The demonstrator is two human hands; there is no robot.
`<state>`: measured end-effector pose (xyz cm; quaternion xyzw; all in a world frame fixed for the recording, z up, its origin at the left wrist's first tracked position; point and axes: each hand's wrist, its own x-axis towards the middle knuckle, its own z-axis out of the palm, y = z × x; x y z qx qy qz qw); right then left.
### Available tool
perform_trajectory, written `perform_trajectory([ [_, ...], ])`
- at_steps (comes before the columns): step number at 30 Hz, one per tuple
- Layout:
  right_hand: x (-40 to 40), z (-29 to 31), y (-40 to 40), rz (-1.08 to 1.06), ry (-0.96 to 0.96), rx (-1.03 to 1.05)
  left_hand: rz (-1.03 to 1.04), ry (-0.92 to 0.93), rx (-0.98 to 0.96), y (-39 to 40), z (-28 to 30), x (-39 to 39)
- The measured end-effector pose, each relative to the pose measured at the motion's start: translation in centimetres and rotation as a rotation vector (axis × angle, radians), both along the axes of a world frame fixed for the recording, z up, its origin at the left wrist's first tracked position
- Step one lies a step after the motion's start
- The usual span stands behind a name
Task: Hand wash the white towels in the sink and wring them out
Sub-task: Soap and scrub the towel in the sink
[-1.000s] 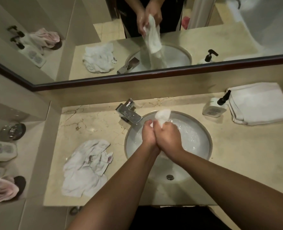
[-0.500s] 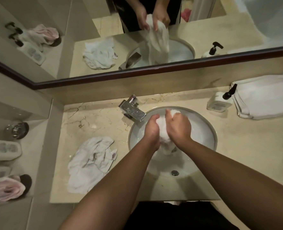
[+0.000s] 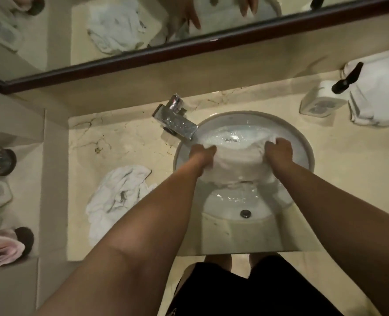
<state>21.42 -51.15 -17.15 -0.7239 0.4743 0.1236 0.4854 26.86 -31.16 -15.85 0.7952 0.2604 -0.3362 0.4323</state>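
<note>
Change since half a second ago: your hands, then close together over a bunched towel, now stand apart with the cloth spread between them.

- Wet towel [image 3: 240, 160]: white, stretched left to right inside the sink [image 3: 307, 151], lower edge trailing in the water.
- Left hand [image 3: 203, 156]: fingers curled round the towel's left end, at the basin's left side, just near of the faucet [image 3: 177, 120].
- Right hand [image 3: 279, 153]: fingers curled round the towel's right end, toward the basin's far right.
- Crumpled towel [image 3: 118, 197]: white with dark marks, lying on the counter [image 3: 132, 142] left of the sink, apart from both hands.
- Folded towels [image 3: 380, 92]: white stack, far right on the counter.
- Soap dispenser [image 3: 321, 99]: black pump, just left of that stack.
- Mirror [image 3: 75, 30]: along the far wall.
</note>
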Motion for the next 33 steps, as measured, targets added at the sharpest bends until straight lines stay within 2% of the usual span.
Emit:
perform_trajectory([
  [2,0.4,-0.8,0.0,0.025,-0.082,0.012,0.015,-0.057,-0.102,0.0,-1.5,0.7],
  [5,0.4,-3.4,-0.7,0.110,-0.059,0.041,0.003,-0.061,-0.158,0.6,-4.1,0.9],
  [8,-0.9,-6.8,-1.2,0.319,0.051,-0.085,-0.111,-0.076,-0.036,1.9,-7.7,-0.1],
  [14,-1.6,-10.5,-0.2,0.439,0.187,-0.015,-0.407,-0.001,0.163,2.8,-13.0,-2.1],
  [17,-1.0,-12.0,0.2,0.514,0.200,-0.135,-0.408,-0.015,0.195,2.7,-14.9,-1.9],
  [20,-0.5,-13.2,0.3,0.487,0.253,-0.084,-0.345,-0.011,0.208,2.5,-16.5,-1.8],
  [22,-0.6,-13.5,0.3,0.463,0.239,-0.059,-0.143,0.038,0.091,2.1,-16.9,-1.9],
  [24,-0.8,-13.0,0.3,0.357,0.146,-0.050,0.097,0.285,-0.201,1.7,-16.0,-1.7],
  [26,-0.8,-11.9,0.2,0.183,0.107,-0.014,0.142,0.546,-0.483,1.8,-14.4,-1.6],
  [27,-0.8,-11.3,0.0,0.114,0.125,0.073,0.147,0.589,-0.574,1.9,-14.0,-1.7],
  [31,-1.7,-7.4,-1.6,0.070,0.249,0.653,0.140,0.533,-0.686,1.8,-11.6,-2.3],
  [33,-2.1,-5.2,-2.0,0.064,0.179,0.667,0.211,0.445,-0.715,1.9,-9.4,-3.0],
])
